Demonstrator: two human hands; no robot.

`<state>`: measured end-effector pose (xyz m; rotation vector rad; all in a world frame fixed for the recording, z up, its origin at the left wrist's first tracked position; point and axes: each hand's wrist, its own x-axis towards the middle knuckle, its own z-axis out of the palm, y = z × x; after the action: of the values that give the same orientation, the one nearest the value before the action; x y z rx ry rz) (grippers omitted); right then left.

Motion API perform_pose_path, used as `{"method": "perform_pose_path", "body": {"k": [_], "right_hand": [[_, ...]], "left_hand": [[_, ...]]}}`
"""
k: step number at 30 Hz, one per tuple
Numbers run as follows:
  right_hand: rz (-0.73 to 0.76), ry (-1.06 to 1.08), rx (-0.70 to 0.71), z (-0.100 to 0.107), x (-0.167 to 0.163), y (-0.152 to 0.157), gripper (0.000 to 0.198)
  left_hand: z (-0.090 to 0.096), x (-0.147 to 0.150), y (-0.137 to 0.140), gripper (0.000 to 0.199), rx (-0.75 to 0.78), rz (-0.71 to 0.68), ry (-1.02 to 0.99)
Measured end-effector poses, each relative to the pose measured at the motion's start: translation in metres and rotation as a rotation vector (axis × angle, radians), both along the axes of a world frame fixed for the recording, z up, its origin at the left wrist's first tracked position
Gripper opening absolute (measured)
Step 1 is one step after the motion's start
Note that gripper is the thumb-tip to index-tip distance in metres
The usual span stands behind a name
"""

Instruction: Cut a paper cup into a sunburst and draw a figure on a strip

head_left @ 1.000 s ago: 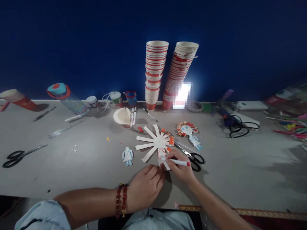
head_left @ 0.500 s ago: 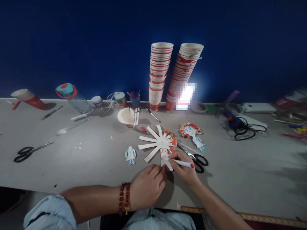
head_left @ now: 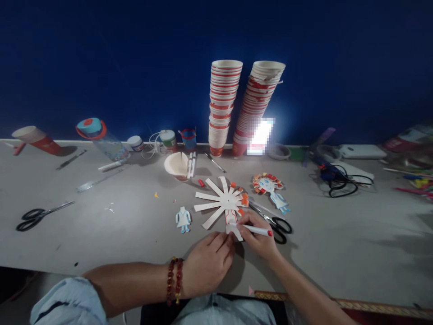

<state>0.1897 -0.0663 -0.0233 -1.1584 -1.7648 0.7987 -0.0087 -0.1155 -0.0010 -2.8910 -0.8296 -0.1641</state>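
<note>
A cut-open paper cup [head_left: 228,201] lies flat, its white strips fanned out, several on the right curled with orange showing. Red lines outline a shape on its lowest strip. My right hand [head_left: 259,237] grips a white marker [head_left: 256,229] with a red end, its tip at that strip. My left hand [head_left: 209,262] pinches the strip's lower end against the table, fingers together. Left of it lies a paper doll body [head_left: 183,219] edged in blue. A finished-looking paper doll [head_left: 269,187] is at upper right. Black-handled scissors [head_left: 281,228] lie partly behind my right hand.
Two tall paper cup stacks [head_left: 225,104] stand by the blue wall, beside a bright blurred screen [head_left: 260,135]. A cut cup [head_left: 176,166], two white markers [head_left: 191,164] and a red cap [head_left: 201,183] lie nearer. More scissors [head_left: 43,216] and a water bottle [head_left: 104,140] are left.
The view has shifted slightly, so the table items sit a little further left. Both hands keep nearly the same pose on the strip, the marker tip still at it.
</note>
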Motion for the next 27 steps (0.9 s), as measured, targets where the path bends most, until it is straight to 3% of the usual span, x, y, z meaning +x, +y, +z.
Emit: {"method": "perform_pose_path", "body": {"k": [19, 27], "right_hand": [[-0.099, 0.031, -0.050, 0.0040, -0.0009, 0.0023, 0.013], [-0.072, -0.031, -0.031, 0.0065, -0.0036, 0.0040, 0.012]], "left_hand": [[0.0005, -0.0001, -0.0005, 0.044, -0.010, 0.004, 0.000], [0.0010, 0.0015, 0.0000, 0.045, -0.010, 0.007, 0.009]]}}
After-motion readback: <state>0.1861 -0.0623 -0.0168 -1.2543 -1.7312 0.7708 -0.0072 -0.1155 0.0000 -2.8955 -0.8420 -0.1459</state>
